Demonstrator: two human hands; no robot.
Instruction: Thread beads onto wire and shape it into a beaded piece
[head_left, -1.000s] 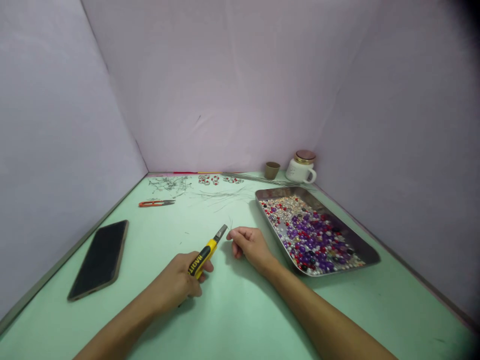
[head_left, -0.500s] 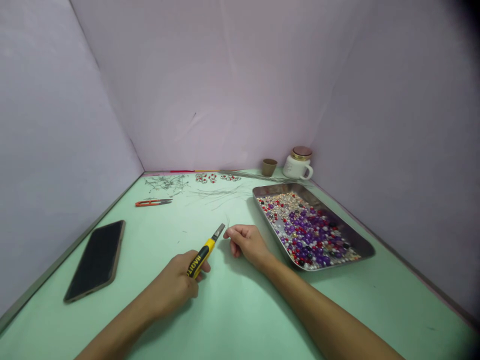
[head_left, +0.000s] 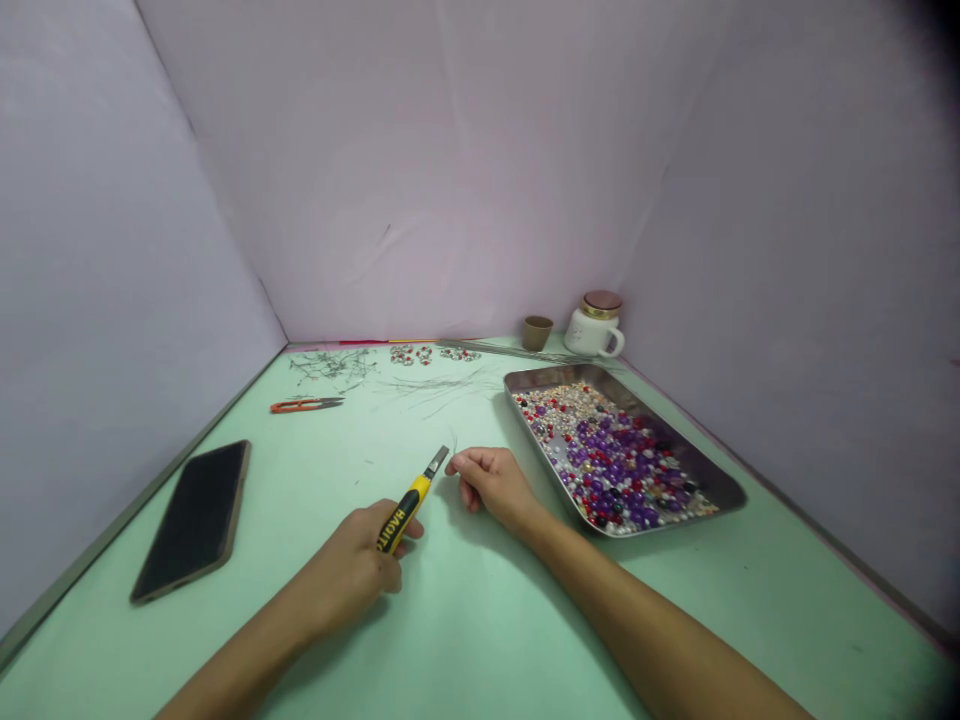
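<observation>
My left hand (head_left: 356,565) is closed around pliers with yellow-and-black handles (head_left: 405,512). Their short metal tip points away from me, close beside the fingertips of my right hand (head_left: 491,485). Thumb and forefinger of that hand are pinched on a fine wire (head_left: 454,440), whose thin end sticks up above the fingers. Whether the metal tip touches the wire cannot be made out. Just right of my right hand stands a metal tray (head_left: 667,415) of mixed beads (head_left: 615,455), purple, red, white, black and cream.
On the left lie a phone (head_left: 193,520) and orange-handled thread snips (head_left: 306,405). Toward the back are tangled wire pieces (head_left: 334,367), loose wires (head_left: 442,385), beaded wire shapes (head_left: 411,355), a brown cup (head_left: 537,333) and a lidded white mug (head_left: 591,332). Pale walls enclose the green table (head_left: 465,620).
Both hands keep nearly the same pose, the pliers still beside the pinched wire. The whole view has shifted very slightly.
</observation>
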